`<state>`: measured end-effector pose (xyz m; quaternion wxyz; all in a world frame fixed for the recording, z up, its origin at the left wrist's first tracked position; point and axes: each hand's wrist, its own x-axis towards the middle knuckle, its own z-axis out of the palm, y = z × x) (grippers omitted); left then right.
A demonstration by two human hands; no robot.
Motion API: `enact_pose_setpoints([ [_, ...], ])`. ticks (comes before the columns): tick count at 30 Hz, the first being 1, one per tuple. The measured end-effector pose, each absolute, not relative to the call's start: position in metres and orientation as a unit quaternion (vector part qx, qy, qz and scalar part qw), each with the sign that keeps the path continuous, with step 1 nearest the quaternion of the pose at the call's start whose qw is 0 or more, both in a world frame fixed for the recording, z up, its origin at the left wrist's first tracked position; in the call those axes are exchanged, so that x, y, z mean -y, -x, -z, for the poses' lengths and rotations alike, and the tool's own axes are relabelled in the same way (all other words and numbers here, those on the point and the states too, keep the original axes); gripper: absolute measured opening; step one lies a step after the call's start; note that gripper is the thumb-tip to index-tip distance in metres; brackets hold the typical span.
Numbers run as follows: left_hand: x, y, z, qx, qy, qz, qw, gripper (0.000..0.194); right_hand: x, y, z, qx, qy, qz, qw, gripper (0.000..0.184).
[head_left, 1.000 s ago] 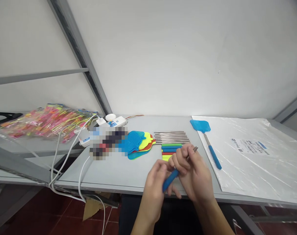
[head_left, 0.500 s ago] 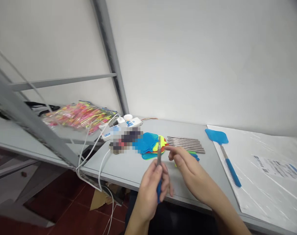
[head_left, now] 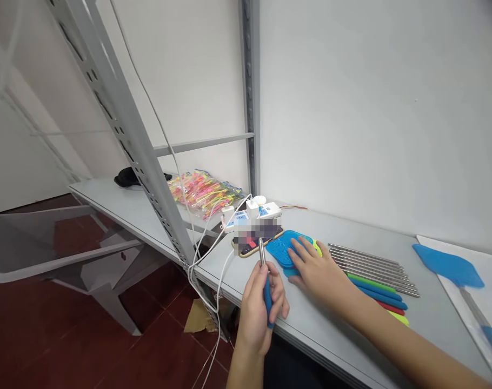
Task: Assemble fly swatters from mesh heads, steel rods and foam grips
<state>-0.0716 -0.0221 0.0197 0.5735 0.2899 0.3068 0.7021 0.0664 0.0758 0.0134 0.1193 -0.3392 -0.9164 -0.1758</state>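
Upright in my left hand (head_left: pixel 256 305), a metal rod with a blue handle (head_left: pixel 267 296) is wrapped by closed fingers. My right hand (head_left: pixel 321 273) lies over a pile of mesh fly swatter heads (head_left: pixel 280 249), fingers stretched and slightly spread across the blue ones. A bit of yellow head (head_left: pixel 318 247) shows behind the fingers. Right of that hand, several bare metal rods (head_left: pixel 371 265) lie side by side. Green, blue, red and yellow handles (head_left: pixel 381 296) lie in front of them, partly hidden by my right forearm.
A phone (head_left: pixel 252 250), blurred out in part, lies beside a white power strip (head_left: pixel 272 209) with trailing cables. Bagged colourful items (head_left: pixel 203 189) sit behind the grey metal frame (head_left: pixel 124 124). A blue fly swatter (head_left: pixel 449 265) rests at the right on white packaging (head_left: pixel 491 248).
My view has turned left. My right hand has moved from above the table onto the blue swatter heads. My left hand still holds the rod with its blue handle.
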Motion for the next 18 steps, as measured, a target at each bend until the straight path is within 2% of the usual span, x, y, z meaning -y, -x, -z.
enact_pose_setpoints([
  [4,0.018,0.066,-0.014,-0.309,-0.296,-0.692,0.582,0.027,-0.067,-0.076,-0.023,0.914,0.295,0.251,0.119,0.024],
  [7,0.016,0.06,-0.012,-0.308,-0.307,-0.679,0.592,0.028,-0.056,-0.09,-0.039,0.914,0.255,0.284,0.141,0.026],
  [9,0.017,0.057,-0.012,-0.308,-0.315,-0.668,0.6,0.028,-0.049,-0.108,-0.05,0.905,0.256,0.285,0.184,0.026],
  [11,0.019,0.054,-0.013,-0.311,-0.328,-0.647,0.615,0.029,-0.041,-0.133,-0.06,0.881,0.299,0.265,0.253,0.021],
  [13,0.022,0.049,-0.014,-0.316,-0.357,-0.607,0.636,0.031,-0.03,-0.161,-0.066,0.819,0.396,0.211,0.358,0.012],
  [16,0.025,0.039,-0.014,-0.322,-0.435,-0.514,0.665,0.036,-0.009,-0.194,-0.066,0.607,0.574,0.036,0.548,0.016],
  [18,0.027,0.029,-0.015,-0.327,-0.487,-0.459,0.667,0.036,0.005,-0.204,-0.06,0.47,0.585,-0.111,0.652,0.017],
])
